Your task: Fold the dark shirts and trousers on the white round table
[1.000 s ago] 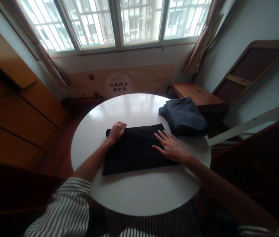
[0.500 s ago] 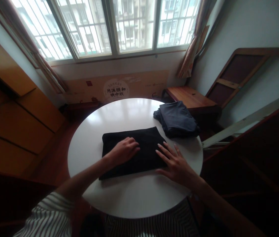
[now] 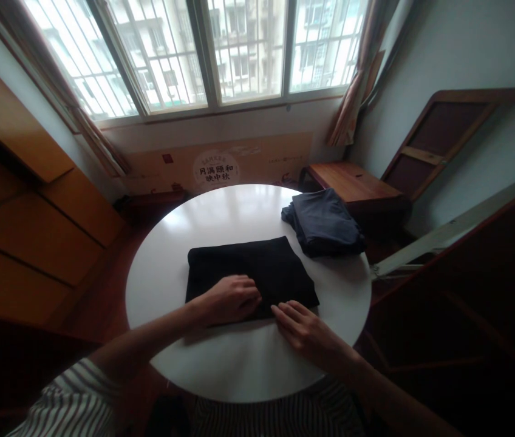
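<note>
A folded black garment (image 3: pixel 239 261) lies flat on the white round table (image 3: pixel 157 261), its right side slanting outward toward me. My left hand (image 3: pixel 234 296) rests on its near part with the fingers curled in, closed at the cloth. At the garment's near right edge is my right hand (image 3: pixel 300 328), fingers pressed together over the border; its thumb is mostly hidden. Behind and to the right, a pile of folded dark blue-grey clothes (image 3: pixel 328 221) sits close to the garment's far right corner.
Beyond the table, a low wooden bench (image 3: pixel 353 182) stands by the right wall. A barred window (image 3: pixel 248 48) with curtains fills the far side. Orange-brown cabinets (image 3: pixel 25 237) line the left, and a pale rail (image 3: pixel 421 252) runs along the table's right edge.
My right hand has moved from the garment's right side down to its near edge, and its spread fingers have come together. The left hand has slid toward me, still curled.
</note>
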{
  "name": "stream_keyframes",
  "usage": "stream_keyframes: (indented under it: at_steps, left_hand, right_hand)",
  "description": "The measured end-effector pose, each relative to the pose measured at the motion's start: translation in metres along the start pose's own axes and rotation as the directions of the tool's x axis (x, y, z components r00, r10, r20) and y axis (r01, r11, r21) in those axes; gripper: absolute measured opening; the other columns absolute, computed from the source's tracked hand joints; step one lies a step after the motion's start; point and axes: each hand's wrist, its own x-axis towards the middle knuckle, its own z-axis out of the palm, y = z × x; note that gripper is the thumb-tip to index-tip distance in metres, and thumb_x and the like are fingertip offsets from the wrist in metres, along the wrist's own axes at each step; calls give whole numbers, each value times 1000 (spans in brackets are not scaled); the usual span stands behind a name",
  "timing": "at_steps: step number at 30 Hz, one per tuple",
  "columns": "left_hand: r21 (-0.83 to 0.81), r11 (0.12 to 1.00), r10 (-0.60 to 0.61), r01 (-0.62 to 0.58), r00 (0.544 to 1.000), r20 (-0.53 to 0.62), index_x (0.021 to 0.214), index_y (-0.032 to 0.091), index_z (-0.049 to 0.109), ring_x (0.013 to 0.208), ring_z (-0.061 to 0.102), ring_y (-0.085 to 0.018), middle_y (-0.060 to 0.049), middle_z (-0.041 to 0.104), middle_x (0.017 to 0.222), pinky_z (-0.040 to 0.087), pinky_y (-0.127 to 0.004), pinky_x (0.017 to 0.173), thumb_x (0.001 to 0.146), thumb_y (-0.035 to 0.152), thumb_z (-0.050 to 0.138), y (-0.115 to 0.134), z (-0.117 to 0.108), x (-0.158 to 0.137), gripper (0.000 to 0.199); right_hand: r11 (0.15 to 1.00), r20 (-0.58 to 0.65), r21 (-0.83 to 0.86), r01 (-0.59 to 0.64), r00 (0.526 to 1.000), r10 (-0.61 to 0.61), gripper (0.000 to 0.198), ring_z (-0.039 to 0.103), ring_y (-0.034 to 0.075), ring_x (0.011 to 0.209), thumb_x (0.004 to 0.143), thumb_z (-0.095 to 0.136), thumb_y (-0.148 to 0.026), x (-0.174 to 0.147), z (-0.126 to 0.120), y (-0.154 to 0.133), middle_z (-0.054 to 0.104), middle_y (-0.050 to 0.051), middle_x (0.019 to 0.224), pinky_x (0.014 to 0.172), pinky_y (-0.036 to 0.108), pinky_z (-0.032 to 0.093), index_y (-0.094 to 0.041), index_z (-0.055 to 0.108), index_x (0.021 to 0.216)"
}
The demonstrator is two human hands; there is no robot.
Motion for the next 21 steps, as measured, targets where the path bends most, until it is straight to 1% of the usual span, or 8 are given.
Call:
stream_keyframes:
  at_steps: [2, 4, 6, 8, 10, 15, 18, 21]
  left_hand:
    - [15, 987, -155, 157, 984, -84, 102, 20, 67, 96, 64, -22, -9, 68, 102, 49, -34, 88, 97, 31, 48, -32, -13, 11, 22]
    - [38, 955, -290, 294, 952, -98, 115, 18, 64, 107, 62, -27, -13, 67, 115, 48, -38, 93, 91, 41, 61, -70, -19, 24, 34]
    - [-15, 929, -369, 369, 929, -9, 121, 16, 62, 105, 64, -29, -14, 69, 113, 49, -37, 90, 82, 52, 69, -106, -20, 36, 53]
    - [-85, 908, -402, 411, 910, 103, 119, 16, 63, 94, 68, -27, -12, 72, 103, 52, -34, 82, 77, 57, 71, -128, -18, 46, 60]
    - [-80, 910, -397, 408, 909, 123, 116, 16, 65, 90, 68, -26, -11, 71, 101, 52, -33, 80, 76, 55, 72, -132, -14, 52, 56]
    - [81, 960, -263, 268, 962, -67, 115, 17, 65, 110, 61, -29, -15, 66, 116, 46, -39, 97, 91, 33, 59, -108, -4, 41, 29]
    - [13, 948, -317, 318, 946, -65, 123, 15, 61, 112, 61, -30, -17, 65, 120, 46, -40, 98, 90, 43, 60, -113, -2, 31, 43]
    - [-172, 872, -452, 458, 889, 76, 121, 15, 63, 97, 67, -27, -13, 70, 110, 51, -34, 85, 79, 59, 69, -134, -8, 31, 62]
  right_hand:
    - [999, 25, 46, 6, 1000, -7, 19, 61, 21, 89, 95, 50, -7, 7, -1, -11, 68, 12, 102, 79, 37, 51, -11, 68, 98]
    - [998, 36, 65, 21, 999, -24, 21, 60, 21, 90, 96, 49, -8, 20, -1, -20, 67, 11, 102, 79, 37, 50, -11, 65, 108]
    - [999, 28, 36, -8, 1000, 7, 27, 59, 24, 102, 96, 47, -9, 37, 2, -26, 65, 13, 111, 88, 41, 48, -10, 61, 120]
    - [997, 29, -10, -70, 997, 70, 32, 56, 28, 112, 96, 48, -11, 52, 8, -26, 64, 15, 120, 98, 45, 44, -10, 58, 126]
    - [991, 70, -36, -128, 989, 130, 33, 55, 29, 115, 95, 50, -13, 63, 14, -22, 63, 16, 124, 100, 46, 43, -9, 58, 127]
    - [992, 229, -7, -129, 965, 127, 35, 59, 29, 106, 91, 54, -13, 67, 22, -11, 65, 20, 117, 88, 40, 49, -3, 58, 124]
    - [994, 240, -1, -109, 965, 106, 34, 59, 29, 100, 91, 53, -11, 71, 19, -9, 66, 19, 109, 82, 40, 50, -2, 58, 123]
    - [994, 244, 8, -109, 964, 104, 33, 59, 26, 89, 91, 52, -10, 80, 19, -7, 65, 15, 100, 75, 40, 50, -4, 57, 123]
